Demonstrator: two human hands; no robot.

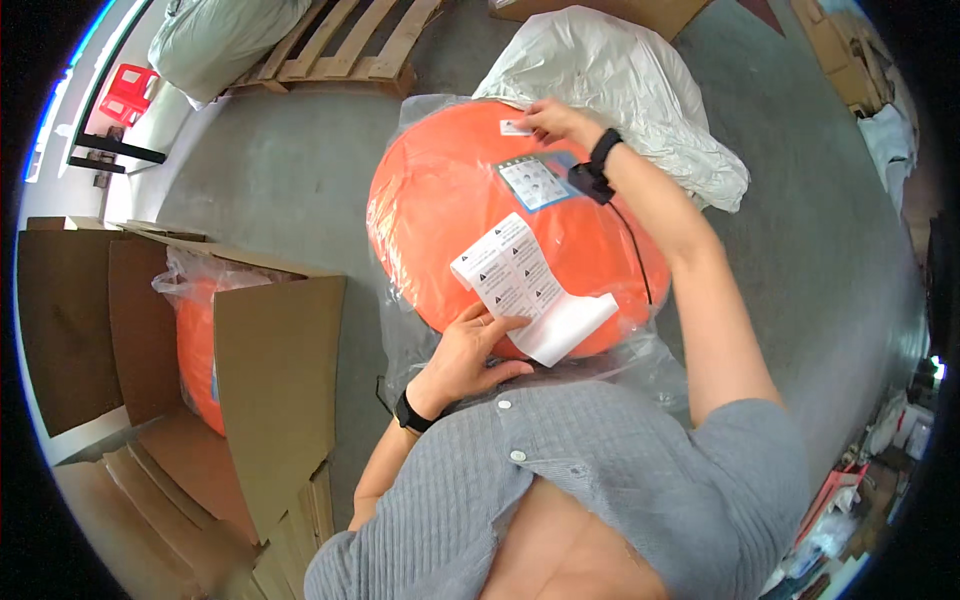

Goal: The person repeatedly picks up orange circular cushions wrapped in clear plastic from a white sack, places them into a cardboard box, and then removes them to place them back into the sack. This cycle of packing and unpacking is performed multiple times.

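A round orange object [430, 190] wrapped in clear plastic lies before me, its exact kind unclear. On it rests a curled white sheet of warning labels [515, 265]. My left hand [462, 362] grips the near edge of that sheet, index finger over it and thumb near the rim of the orange object. At the far side my right hand [562, 122] has its fingers bent together on a small white label [513, 128] against the plastic. Just below that label is a printed card with a blue border [537, 182]. The right fingertips partly cover the label.
An open cardboard box [280, 390] at left holds another plastic-wrapped orange object [197, 350]. Beyond are a wooden pallet [345, 45], a stuffed pale bag [225, 45] and a crumpled white plastic bag [620, 80]. A black cable [637, 250] runs from my right wrist across the orange surface.
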